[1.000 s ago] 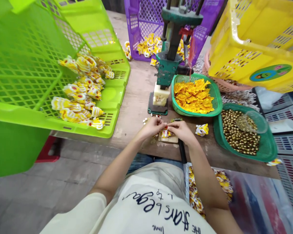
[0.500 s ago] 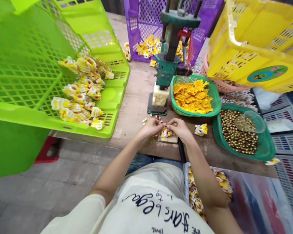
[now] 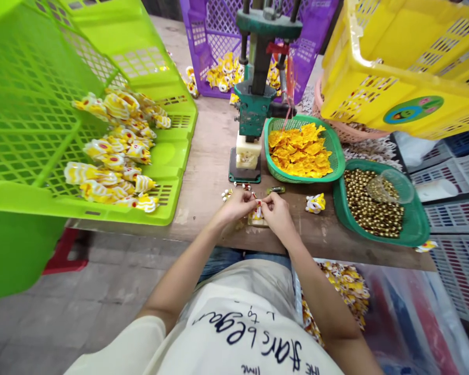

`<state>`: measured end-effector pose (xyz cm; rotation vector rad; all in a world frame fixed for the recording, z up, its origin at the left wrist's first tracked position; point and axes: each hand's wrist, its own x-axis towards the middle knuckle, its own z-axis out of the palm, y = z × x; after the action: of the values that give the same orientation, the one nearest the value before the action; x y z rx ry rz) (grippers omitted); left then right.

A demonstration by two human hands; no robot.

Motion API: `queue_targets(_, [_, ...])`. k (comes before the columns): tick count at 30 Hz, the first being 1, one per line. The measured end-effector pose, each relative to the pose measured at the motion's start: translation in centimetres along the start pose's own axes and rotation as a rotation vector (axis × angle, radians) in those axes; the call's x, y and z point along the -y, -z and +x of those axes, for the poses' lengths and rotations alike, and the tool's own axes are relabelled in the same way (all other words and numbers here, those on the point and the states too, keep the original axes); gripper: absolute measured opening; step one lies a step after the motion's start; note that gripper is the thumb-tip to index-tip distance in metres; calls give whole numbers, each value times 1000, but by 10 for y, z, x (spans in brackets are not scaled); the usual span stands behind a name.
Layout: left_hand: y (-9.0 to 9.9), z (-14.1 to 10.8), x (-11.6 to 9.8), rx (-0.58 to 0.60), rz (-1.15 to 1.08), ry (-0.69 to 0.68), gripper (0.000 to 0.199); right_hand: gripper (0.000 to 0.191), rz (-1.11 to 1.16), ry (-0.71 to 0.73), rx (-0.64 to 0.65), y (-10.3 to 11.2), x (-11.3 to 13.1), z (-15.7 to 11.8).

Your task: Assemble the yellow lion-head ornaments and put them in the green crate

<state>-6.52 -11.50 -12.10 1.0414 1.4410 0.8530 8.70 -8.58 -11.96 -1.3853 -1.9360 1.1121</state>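
Observation:
A small white, yellow and red plastic toy figure (image 3: pixel 257 213) lies on a cream block (image 3: pixel 258 223) near the front edge of the table. From the left, my left hand (image 3: pixel 234 207) pinches at its upper part, thumb and finger pressed together. Opposite it, my right hand (image 3: pixel 275 214) is closed in a pinch on the same figure. The fingers partly cover a tiny red bit at the top. Just beyond my hands lie several small white-and-red pieces (image 3: pixel 227 194) and a short greenish cylinder-like thing (image 3: pixel 276 189).
A green hand press (image 3: pixel 254 107) stands ahead. Right of it are a basket (image 3: pixel 271 162) of orange-yellow pieces, another toy figure (image 3: pixel 315 203) and a green basket (image 3: pixel 416 237) of gold balls. Green (image 3: pixel 170 211), purple (image 3: pixel 195 47) and yellow (image 3: pixel 355 83) crates surround the table.
The view has shifted slightly. My right hand has turned and drawn in closer over the toy figure. The black handle beside my right wrist no longer shows; the greenish cylinder now does.

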Motion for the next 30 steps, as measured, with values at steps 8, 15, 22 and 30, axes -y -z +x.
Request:
queue_targets(8, [-2, 8, 15, -35, -75, -58, 32, 20, -459, -99, -59, 35, -55, -74])
queue_targets(15, [-3, 9, 16, -29, -103, -55, 32, 24, -316, -281, -98, 52, -48, -91])
queue_targets(22, [0, 12, 21, -15, -121, -42, 32, 44, -125, -186, 45, 46, -23, -122])
queue_targets(30, [-2, 12, 22, -21, -146, -16, 31, 41, -310, -133, 42, 44, -14, -121])
